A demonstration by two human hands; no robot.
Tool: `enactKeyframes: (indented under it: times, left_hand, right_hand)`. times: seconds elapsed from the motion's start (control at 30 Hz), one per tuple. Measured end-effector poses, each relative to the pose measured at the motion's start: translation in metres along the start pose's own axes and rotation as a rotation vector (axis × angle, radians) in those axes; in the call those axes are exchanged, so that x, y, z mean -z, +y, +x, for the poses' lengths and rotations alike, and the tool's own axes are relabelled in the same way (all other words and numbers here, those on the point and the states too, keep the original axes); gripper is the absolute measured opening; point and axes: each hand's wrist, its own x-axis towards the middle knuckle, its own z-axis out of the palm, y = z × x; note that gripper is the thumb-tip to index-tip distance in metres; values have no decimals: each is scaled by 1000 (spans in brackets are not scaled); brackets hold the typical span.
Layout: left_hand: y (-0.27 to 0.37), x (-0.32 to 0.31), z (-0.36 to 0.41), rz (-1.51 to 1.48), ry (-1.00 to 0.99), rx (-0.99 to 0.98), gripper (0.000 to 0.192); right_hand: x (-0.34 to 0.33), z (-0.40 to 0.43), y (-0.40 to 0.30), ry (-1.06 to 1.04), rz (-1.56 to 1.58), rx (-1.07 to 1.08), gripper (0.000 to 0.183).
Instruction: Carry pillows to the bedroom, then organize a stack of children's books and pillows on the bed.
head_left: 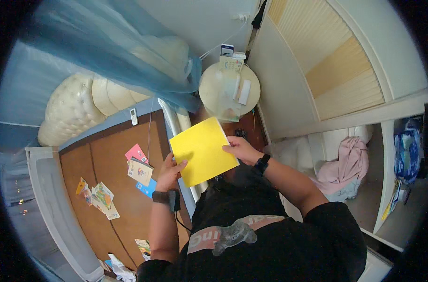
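A flat yellow book or folder (205, 151) is held up in front of my body, tilted a little. My left hand (169, 171) grips its left edge, the thumb resting on the yellow face. At the opposite edge my right hand (242, 149) holds it, thumb on top and fingers underneath. A thin white edge shows along its right side. What lies behind the yellow sheet is hidden. Left of my left hand, a pink booklet (136, 153), a cream booklet (140, 171) and a blue booklet (147, 187) overlap on the brown bed surface (118, 137).
More booklets (104, 197) lie farther left on the bed, below a white remote control (134, 117). Boxes (231, 63) stand on a round cream table (208, 90) ahead. A blue curtain (129, 53) hangs above the bed. Pink cloth (346, 162) sits on a right-hand shelf.
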Motion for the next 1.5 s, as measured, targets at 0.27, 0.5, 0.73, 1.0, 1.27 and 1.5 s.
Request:
enactKeyframes:
  times: [0.27,0.5,0.73,1.0,1.27,1.5]
  left_hand:
    - [20,-33,61,-118,323,-102,45]
    - [30,-80,154,-61,359,-38,39]
    - [28,-123,243,251,377,63,32]
    - [37,-106,279,486,413,205,30]
    - [59,-74,304,555,367,204,30]
    - [49,-62,325,419,346,141,30]
  right_hand:
    - [93,90,6,21,48,-411,36]
    - [199,178,-8,359,86,-456,24]
    - [320,261,165,462,-140,-442,21]
    - [330,314,193,853,-364,-635,80]
    - [324,340,179,934,-358,-776,64]
    - [306,300,149,981,-166,-333,47]
